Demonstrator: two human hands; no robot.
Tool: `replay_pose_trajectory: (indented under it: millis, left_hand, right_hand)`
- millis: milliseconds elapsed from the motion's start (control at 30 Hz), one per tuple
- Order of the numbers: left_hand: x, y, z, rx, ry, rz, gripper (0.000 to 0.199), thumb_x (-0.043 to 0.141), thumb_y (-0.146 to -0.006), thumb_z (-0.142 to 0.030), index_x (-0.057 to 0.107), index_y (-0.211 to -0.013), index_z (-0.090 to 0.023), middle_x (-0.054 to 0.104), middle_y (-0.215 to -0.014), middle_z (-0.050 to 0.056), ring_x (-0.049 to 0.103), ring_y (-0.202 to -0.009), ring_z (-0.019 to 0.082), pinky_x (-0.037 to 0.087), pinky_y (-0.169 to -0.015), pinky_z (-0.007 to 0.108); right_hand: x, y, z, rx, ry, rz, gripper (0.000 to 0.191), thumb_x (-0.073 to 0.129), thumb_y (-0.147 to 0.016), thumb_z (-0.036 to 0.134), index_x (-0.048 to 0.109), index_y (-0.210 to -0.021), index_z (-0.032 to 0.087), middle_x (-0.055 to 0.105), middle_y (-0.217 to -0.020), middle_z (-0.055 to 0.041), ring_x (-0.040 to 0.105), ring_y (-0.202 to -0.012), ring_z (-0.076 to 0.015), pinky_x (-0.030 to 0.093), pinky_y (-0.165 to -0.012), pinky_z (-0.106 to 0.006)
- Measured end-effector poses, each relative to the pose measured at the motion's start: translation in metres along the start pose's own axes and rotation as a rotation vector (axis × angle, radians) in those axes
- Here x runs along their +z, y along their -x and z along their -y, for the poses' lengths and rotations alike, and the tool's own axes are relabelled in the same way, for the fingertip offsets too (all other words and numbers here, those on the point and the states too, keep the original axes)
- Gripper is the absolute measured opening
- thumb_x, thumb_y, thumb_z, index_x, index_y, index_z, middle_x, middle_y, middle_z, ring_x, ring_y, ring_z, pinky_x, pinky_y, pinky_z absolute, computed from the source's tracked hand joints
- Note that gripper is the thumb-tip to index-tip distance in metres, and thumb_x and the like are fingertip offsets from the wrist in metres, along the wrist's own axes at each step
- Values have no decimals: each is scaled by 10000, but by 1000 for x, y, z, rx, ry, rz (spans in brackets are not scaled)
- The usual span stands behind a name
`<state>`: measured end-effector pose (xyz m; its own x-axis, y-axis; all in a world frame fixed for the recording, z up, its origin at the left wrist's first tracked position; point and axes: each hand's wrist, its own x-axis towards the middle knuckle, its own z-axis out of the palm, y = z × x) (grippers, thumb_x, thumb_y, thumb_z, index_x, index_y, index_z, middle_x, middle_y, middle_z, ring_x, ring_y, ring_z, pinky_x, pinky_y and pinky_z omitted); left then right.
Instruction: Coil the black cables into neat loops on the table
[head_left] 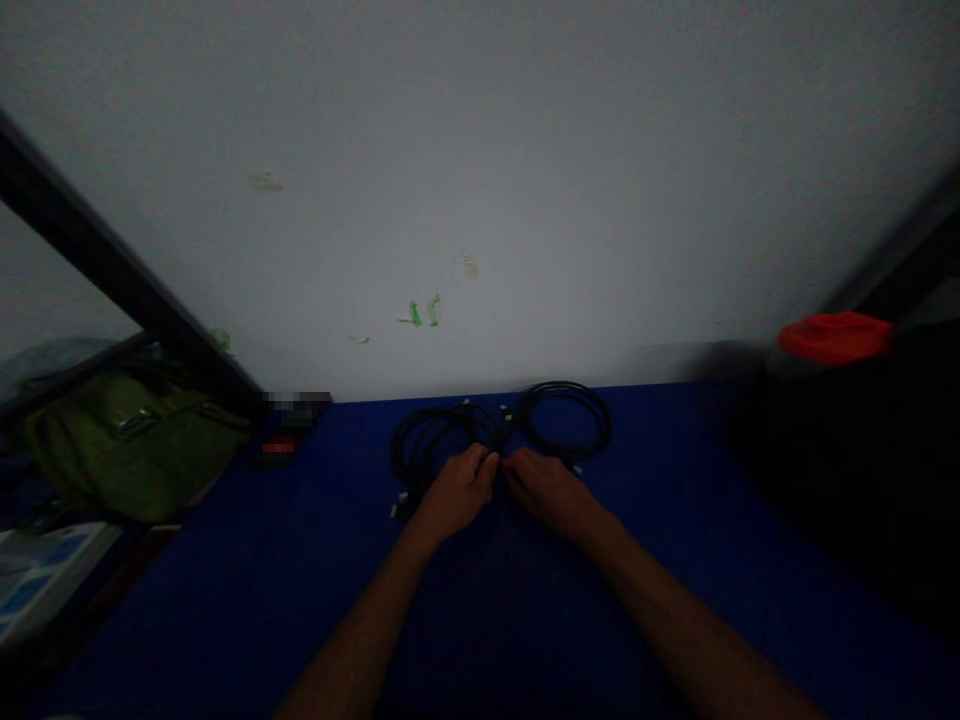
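In the dim head view, my left hand point(461, 488) is closed, its thumb and fingers pinched on a black cable near the middle. My right hand point(549, 486) is close beside it with fingers curled together; what they grip, if anything, is too dark to make out. Black coiled cables point(397, 440) lie around and behind my left hand, with pale metal plug ends point(403, 497) at their lower left. A separate round cable coil point(606, 425) rests behind my right hand. Between the coils, a black plug point(507, 420) with a light tip points up.
The coils lie on a blue surface point(300, 570) that meets a pale wall point(562, 200). At left are a green bag point(150, 440), a dark and red item point(277, 448) and a white-blue box point(52, 575). A dark bulk point(847, 470) with a red item point(836, 338) stands right.
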<state>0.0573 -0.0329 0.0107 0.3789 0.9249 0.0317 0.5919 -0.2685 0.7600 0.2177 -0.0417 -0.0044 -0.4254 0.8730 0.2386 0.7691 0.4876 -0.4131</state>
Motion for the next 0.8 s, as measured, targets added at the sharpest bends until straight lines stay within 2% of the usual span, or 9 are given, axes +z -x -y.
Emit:
replay_pose_trajectory:
  millis: [67, 100, 167, 267, 367, 467, 600, 700, 800]
  left_hand:
    - [0, -1, 1, -9, -7, -14, 336, 309, -886, -426, 445, -684, -194, 500, -534, -37, 513, -504, 118, 340, -512, 224]
    - [1, -1, 1, -11, -1, -13, 338, 308, -886, -428, 444, -683, -194, 497, -532, -38, 508, -501, 117, 338, -511, 225]
    - [0, -1, 2, 0, 20, -3, 339, 309, -886, -432, 442, -683, -194, 497, -530, -42, 498, -495, 113, 339, -512, 225]
    - [0, -2, 4, 36, 59, -3, 341, 303, -890, -433, 444, -694, -192, 497, -533, -45, 481, -488, 105, 340, -512, 221]
    - [-1, -1, 5, 61, 94, -9, 341, 303, -891, -435, 458, -714, -187, 497, -538, -44, 475, -486, 101, 343, -507, 217]
    - [-1, 0, 4, 50, 119, -4, 332, 321, -885, -442, 461, -726, -186, 499, -530, -48, 468, -470, 97, 343, -500, 212]
    - [-3, 2, 2, 28, 119, -20, 331, 335, -875, -454, 466, -732, -186, 509, -528, -47, 467, -461, 97, 344, -495, 211]
    - [-5, 2, 0, 36, 121, -20, 335, 339, -873, -458, 473, -733, -185, 511, -530, -46, 473, -470, 98, 347, -498, 211]
    - [-7, 3, -2, 34, 109, -23, 342, 342, -871, -459, 467, -708, -185, 505, -524, -47, 472, -468, 98, 341, -491, 211]
  right_hand:
    - [2, 0, 0, 19, -72, -29, 110, 439, -828, 137, 526, -761, 145, 590, -753, -78, 579, -661, -167, 421, -583, -271]
    - [4, -1, 1, 50, -190, -53, 99, 451, -826, 154, 525, -761, 151, 587, -737, -64, 577, -652, -158, 430, -581, -263]
    - [8, -1, 1, 174, -586, -65, 113, 468, -832, 235, 518, -762, 162, 576, -684, -27, 571, -587, -133, 452, -536, -244]
    - [12, -3, 0, 404, -1295, 38, 215, 496, -818, 361, 531, -769, 154, 575, -643, 6, 539, -451, -93, 460, -411, -215]
    - [13, -4, -2, 509, -1684, 142, 217, 585, -767, 337, 572, -748, 121, 589, -614, 11, 529, -401, -70, 445, -346, -175]
    - [11, -3, -4, 542, -1812, 179, 182, 637, -737, 276, 596, -739, 98, 604, -588, 11, 535, -389, -57, 430, -324, -133]
    - [11, -2, -4, 569, -1853, 185, 167, 686, -696, 240, 611, -730, 96, 616, -589, 15, 525, -381, -30, 406, -321, -94]
    - [14, -2, -3, 553, -1829, 181, 186, 716, -664, 246, 594, -703, 111, 602, -585, 29, 502, -373, -17, 378, -312, -85]
    - [15, -2, -2, 461, -1688, 152, 244, 696, -682, 327, 547, -699, 134, 582, -580, 36, 495, -379, -36, 395, -323, -123]
